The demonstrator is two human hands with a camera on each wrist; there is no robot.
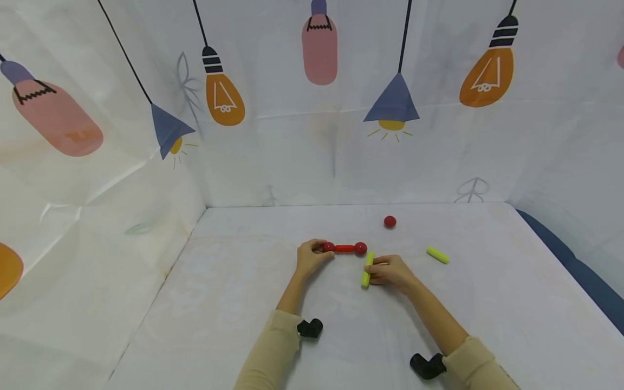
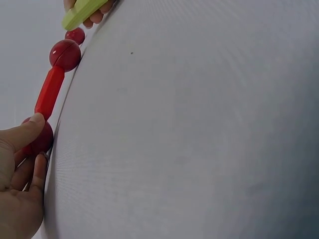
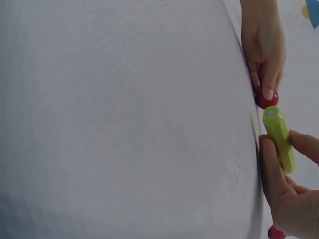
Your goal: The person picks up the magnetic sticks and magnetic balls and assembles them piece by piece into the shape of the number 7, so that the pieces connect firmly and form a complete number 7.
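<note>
My left hand (image 1: 310,258) pinches a red ball (image 2: 41,138) between thumb and fingers. That ball is joined by a short red rod (image 1: 344,248) to a second red ball (image 1: 361,248), making a dumbbell shape. In my right hand (image 1: 391,272) a yellow-green rod (image 3: 279,139) is held between thumb and fingers. A small hole shows in one end of it in the right wrist view. The rod's far end is close to the second ball; whether they touch I cannot tell.
Farther back on the white table (image 1: 234,303) lies a loose red ball (image 1: 390,221). Another yellow-green rod (image 1: 437,255) rests to the right of my right hand. A white sheet (image 1: 292,162) printed with lamps hangs behind the table. Black wrist mounts (image 1: 428,366) stick out from the sleeves.
</note>
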